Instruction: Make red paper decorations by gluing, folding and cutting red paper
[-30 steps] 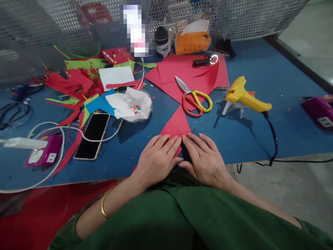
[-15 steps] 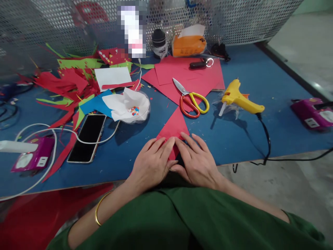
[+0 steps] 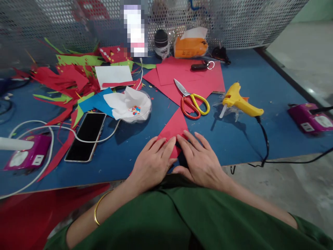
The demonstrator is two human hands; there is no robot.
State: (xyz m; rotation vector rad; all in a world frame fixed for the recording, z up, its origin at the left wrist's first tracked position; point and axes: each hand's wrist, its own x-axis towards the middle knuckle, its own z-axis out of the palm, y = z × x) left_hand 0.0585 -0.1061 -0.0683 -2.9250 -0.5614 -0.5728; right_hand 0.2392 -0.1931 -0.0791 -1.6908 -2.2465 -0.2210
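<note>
A folded piece of red paper lies at the near edge of the blue table. My left hand rests flat on its left part, fingers extended and pressing it down. On its right side my right hand touches the paper with its fingertips, the fingers spread. The lower part of the paper is hidden under my hands. Just beyond it, scissors with one red and one yellow handle lie open, partly on larger red sheets.
A yellow glue gun with a black cord lies to the right. Left are a phone, a white cable, a paper-lined bowl and red and green scraps. Purple boxes flank both sides. A mesh panel stands behind.
My right hand has shifted slightly right, away from my left hand, widening the gap between the thumbs. The camera view has moved a little.
</note>
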